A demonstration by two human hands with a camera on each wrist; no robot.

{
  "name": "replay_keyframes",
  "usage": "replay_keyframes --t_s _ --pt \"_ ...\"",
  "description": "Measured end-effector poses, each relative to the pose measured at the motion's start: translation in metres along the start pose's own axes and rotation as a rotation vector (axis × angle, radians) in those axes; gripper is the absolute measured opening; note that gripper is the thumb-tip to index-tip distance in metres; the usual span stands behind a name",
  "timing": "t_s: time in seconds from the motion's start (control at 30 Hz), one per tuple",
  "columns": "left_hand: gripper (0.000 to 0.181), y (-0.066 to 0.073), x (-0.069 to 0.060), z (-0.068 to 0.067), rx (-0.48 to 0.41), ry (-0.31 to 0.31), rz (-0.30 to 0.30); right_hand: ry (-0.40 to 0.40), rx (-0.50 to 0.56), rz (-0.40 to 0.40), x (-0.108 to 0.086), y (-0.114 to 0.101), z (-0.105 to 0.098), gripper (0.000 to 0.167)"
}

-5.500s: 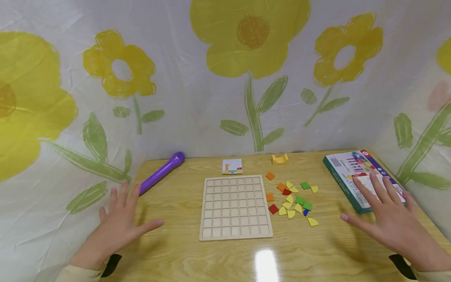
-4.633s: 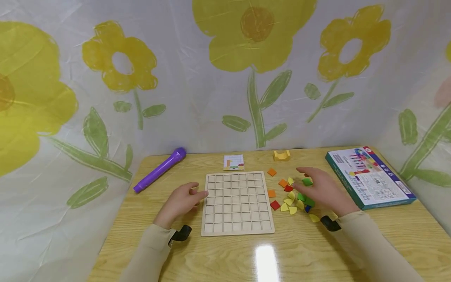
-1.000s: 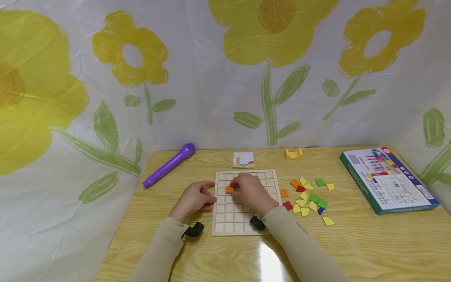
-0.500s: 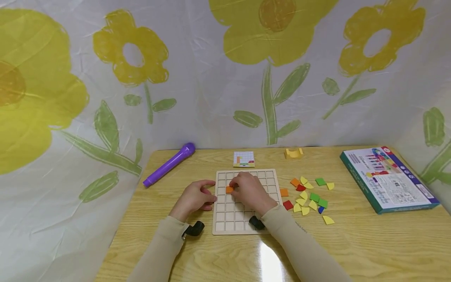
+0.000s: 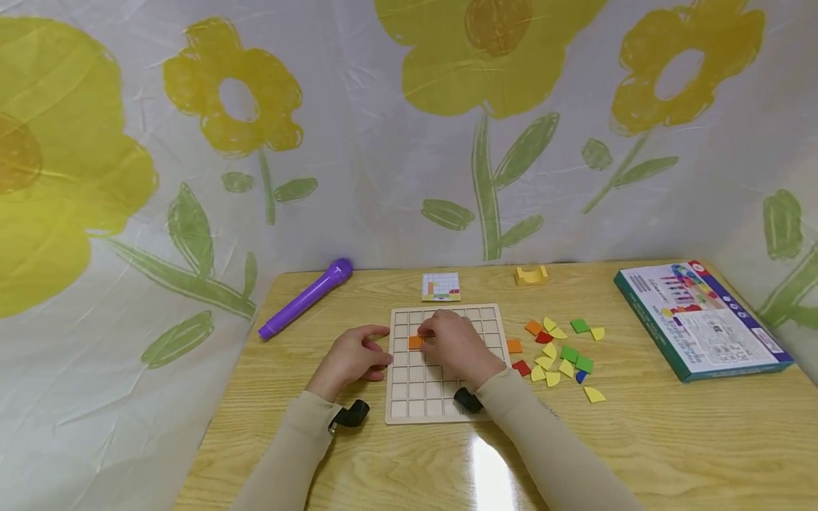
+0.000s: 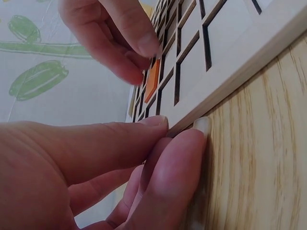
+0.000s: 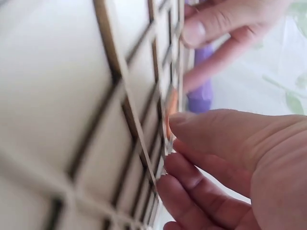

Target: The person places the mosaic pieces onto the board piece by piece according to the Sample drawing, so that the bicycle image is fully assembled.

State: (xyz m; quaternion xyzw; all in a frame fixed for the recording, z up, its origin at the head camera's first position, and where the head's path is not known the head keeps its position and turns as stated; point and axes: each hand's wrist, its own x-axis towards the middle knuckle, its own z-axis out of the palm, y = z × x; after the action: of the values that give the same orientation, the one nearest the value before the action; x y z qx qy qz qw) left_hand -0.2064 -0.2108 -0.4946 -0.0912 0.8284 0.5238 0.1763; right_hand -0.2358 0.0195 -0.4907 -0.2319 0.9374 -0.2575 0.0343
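A pale wooden grid board (image 5: 396,419) lies mid-table. My left hand (image 5: 353,360) is at its left edge; the left wrist view shows two fingertips pinching the rim. On the board's upper left part sits an orange square tile (image 5: 416,342), which looks flat or nearly flat in a cell. My right hand (image 5: 456,348) reaches over the board with curled fingers, its fingertips holding the tile's right side. In the right wrist view the thumb (image 7: 192,125) touches the orange tile (image 7: 171,112). The right hand hides several cells in the head view.
Right of the board lie loose yellow quarter-round pieces (image 5: 552,380), green tiles (image 5: 579,326), red and orange ones. A printed pattern card (image 5: 441,287) and a yellow stand (image 5: 532,276) are behind. A purple microphone (image 5: 307,298) lies left, a boxed game (image 5: 703,319) far right.
My hands have come inward from beside the board, and one orange tile has gone from the loose pieces onto the grid. Over the last second, both hands have barely moved.
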Motion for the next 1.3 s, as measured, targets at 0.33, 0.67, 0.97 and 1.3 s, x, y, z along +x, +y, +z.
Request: replay_keyframes --t_s 0.33,0.67,0.97,1.3 --pt "0.06 0.001 0.002 -0.002 0.021 0.025 -0.003 0.069 0.063 0.112 -0.035 0.057 -0.054 0.029" --pt "0.062 0.004 -0.002 -0.003 0.031 0.029 -0.025 0.106 -0.021 0.249 -0.076 0.126 -0.089 0.036" --pt "0.061 0.001 -0.003 0.0 0.03 0.02 -0.034 0.101 -0.026 0.285 -0.087 0.137 -0.085 0.038" --pt "0.062 0.001 0.0 0.0 0.04 0.018 -0.024 0.09 -0.05 0.307 -0.081 0.136 -0.082 0.04"
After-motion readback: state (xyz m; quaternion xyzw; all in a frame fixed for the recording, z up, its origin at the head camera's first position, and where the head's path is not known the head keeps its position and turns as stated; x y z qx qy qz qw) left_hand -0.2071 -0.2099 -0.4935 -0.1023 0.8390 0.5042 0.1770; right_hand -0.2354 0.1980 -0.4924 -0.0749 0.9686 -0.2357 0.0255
